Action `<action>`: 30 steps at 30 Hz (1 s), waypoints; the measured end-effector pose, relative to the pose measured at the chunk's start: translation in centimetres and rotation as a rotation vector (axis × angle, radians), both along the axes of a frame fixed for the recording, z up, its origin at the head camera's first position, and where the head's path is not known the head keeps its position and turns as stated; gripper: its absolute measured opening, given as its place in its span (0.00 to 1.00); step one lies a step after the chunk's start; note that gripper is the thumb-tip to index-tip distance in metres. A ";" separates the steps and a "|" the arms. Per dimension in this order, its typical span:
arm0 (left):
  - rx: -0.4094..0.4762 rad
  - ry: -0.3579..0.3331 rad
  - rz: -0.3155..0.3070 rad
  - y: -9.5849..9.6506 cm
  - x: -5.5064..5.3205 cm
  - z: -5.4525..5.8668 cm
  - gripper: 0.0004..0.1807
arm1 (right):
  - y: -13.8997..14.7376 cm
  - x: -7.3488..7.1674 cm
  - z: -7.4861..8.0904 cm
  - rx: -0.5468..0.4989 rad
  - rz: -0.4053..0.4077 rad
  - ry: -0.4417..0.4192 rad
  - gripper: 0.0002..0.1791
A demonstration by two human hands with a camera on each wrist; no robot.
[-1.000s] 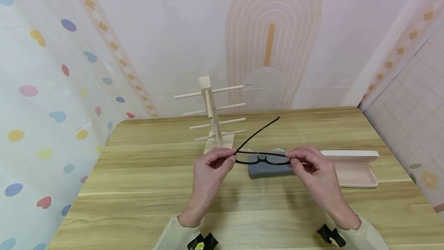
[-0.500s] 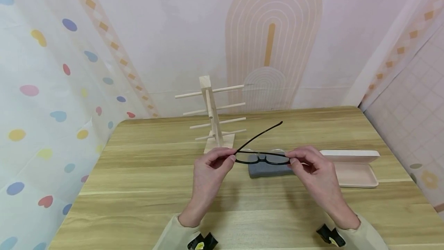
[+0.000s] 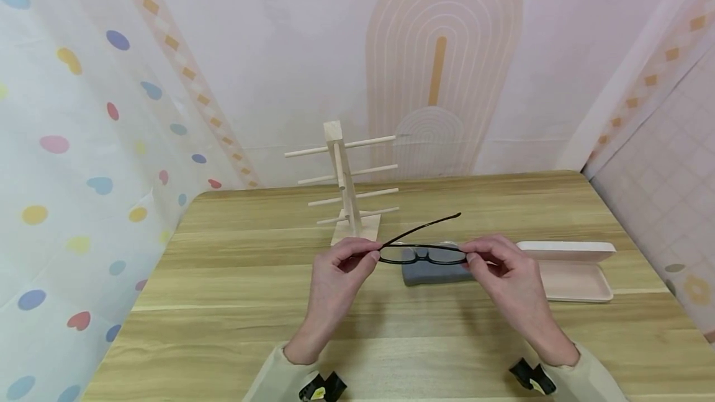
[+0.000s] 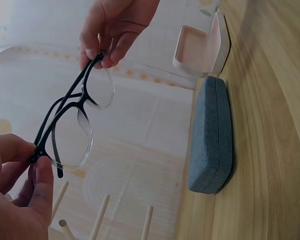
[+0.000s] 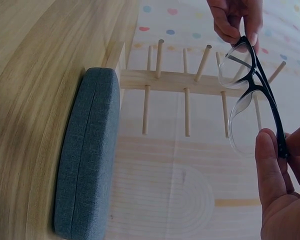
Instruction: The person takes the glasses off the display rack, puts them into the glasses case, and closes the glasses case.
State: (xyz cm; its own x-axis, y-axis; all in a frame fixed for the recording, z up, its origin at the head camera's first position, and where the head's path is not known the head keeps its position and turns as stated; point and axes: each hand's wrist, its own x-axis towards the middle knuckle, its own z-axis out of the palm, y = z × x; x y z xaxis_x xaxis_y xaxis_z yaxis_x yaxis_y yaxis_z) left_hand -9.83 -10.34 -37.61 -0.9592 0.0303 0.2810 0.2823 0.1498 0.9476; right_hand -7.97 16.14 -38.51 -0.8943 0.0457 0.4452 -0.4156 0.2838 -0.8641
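Both hands hold a pair of eyeglasses [image 3: 422, 258] above the table, one at each end of the frame. The eyeglasses have a black upper rim and clear lower rims, seen close up in the left wrist view. My left hand [image 3: 337, 284] pinches the left hinge corner between thumb and fingers; my right hand [image 3: 511, 278] pinches the right corner. One temple angles out behind the frame, while the other lies folded along it. Below and behind them a closed grey-blue glasses case [image 5: 87, 155] rests on the table, partly covered by the eyeglasses in the head view.
A wooden peg stand [image 3: 347, 185] with several dowels rises behind the left hand. An open pale pink glasses case [image 3: 578, 281] lies right of the right hand. The wooden table [image 3: 234, 303] ends at a patterned cloth backdrop [image 3: 268, 67].
The angled temple has swung down and inward toward the front frame. Both hands keep their hold at the corners, nearly still; the head view has shifted slightly.
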 end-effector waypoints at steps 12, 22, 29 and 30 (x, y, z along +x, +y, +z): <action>0.001 -0.001 -0.019 -0.1 -0.1 -0.2 0.08 | 0.0 0.0 0.1 0.006 0.005 0.003 0.15; -0.009 -0.018 -0.040 -0.1 -0.1 -0.1 0.09 | 0.1 0.1 0.2 0.009 0.002 -0.003 0.15; -0.011 -0.045 -0.056 -0.1 -0.2 0.0 0.09 | 0.3 0.2 0.0 -0.002 0.010 -0.028 0.13; 0.000 -0.052 -0.065 -0.1 -0.2 -0.1 0.08 | 0.3 0.2 0.0 -0.007 0.010 -0.036 0.12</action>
State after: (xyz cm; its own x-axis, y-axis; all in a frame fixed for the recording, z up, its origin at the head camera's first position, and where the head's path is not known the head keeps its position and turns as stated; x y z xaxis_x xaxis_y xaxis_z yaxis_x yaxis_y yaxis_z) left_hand -10.00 -10.48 -37.67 -0.9685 0.0929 0.2312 0.2422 0.1329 0.9611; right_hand -7.77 16.48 -38.49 -0.9103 0.0396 0.4121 -0.3868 0.2732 -0.8808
